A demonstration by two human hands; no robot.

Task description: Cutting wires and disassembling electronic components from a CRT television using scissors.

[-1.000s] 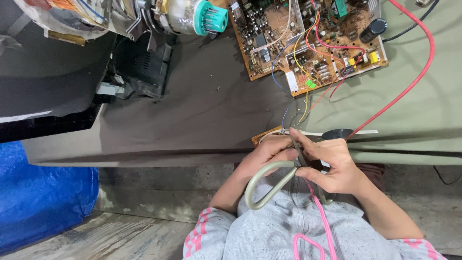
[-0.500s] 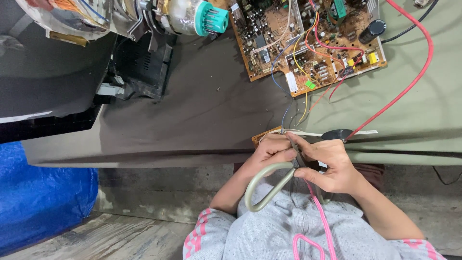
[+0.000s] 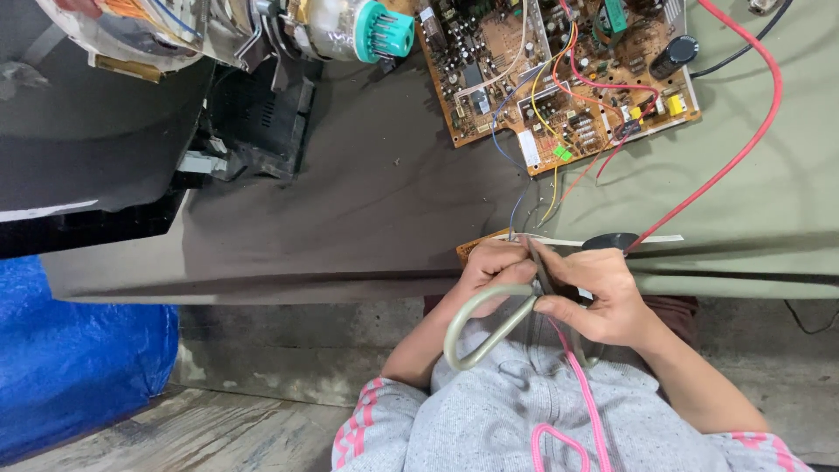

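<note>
Grey-handled scissors [image 3: 479, 325] sit between my two hands at the near edge of the table. My right hand [image 3: 606, 299] grips them by the pivot and the hidden handle, and the blades [image 3: 537, 260] point up toward the table. My left hand [image 3: 495, 266] is curled beside the blades, closed around the ends of thin coloured wires [image 3: 530, 208]. Those wires run down from a brown circuit board [image 3: 559, 65]. A small brown board piece [image 3: 473, 249] shows just above my left knuckles.
A thick red cable [image 3: 732, 157] runs from the board to a black suction cap [image 3: 610, 240] near my right hand. A picture tube neck with a teal cap [image 3: 367, 31] and a black casing [image 3: 96, 166] lie at the upper left. Blue sheeting [image 3: 79, 367] covers the floor on the left.
My hands and the scissors have shifted only slightly at the table edge. Nothing else has moved.
</note>
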